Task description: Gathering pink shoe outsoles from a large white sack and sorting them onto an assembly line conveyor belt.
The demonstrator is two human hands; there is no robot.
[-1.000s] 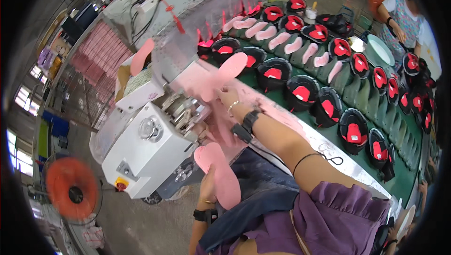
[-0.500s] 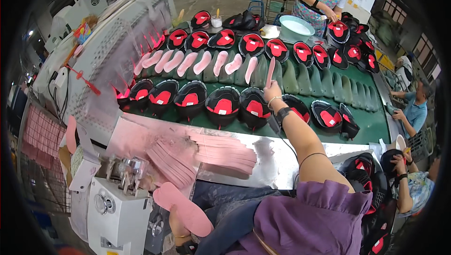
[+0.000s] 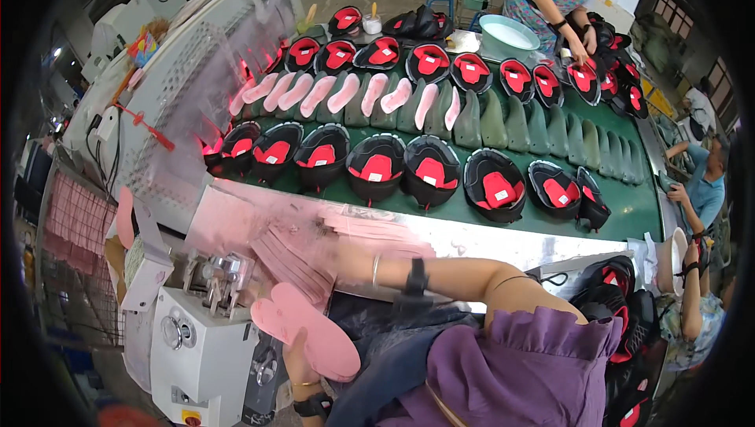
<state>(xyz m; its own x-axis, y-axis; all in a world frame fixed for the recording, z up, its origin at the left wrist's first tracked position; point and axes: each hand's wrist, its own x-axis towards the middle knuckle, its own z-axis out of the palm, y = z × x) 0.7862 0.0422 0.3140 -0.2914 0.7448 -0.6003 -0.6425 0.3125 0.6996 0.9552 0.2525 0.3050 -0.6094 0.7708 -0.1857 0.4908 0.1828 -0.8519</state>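
Below the green conveyor [image 3: 625,205] ran the steel bench [image 3: 511,244], bearing a pile of pink insoles [image 3: 289,268]. At least two held insoles [image 3: 318,340] overlapped before the lap; a light pinch with edges squared seemed best for such thin pieces. Their long axis slanted from upper left to lower right; which end was the toe was unclear. The left hand [image 3: 297,360] gripped them; the right hand [image 3: 340,260] blurred near the pile, its closure impossible to tell.

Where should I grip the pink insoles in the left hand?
Probably pinch the pink insoles by their rounded far end, coming from the metal table: they are flat, and that end sticks out free while the left hand holds nearer the body.
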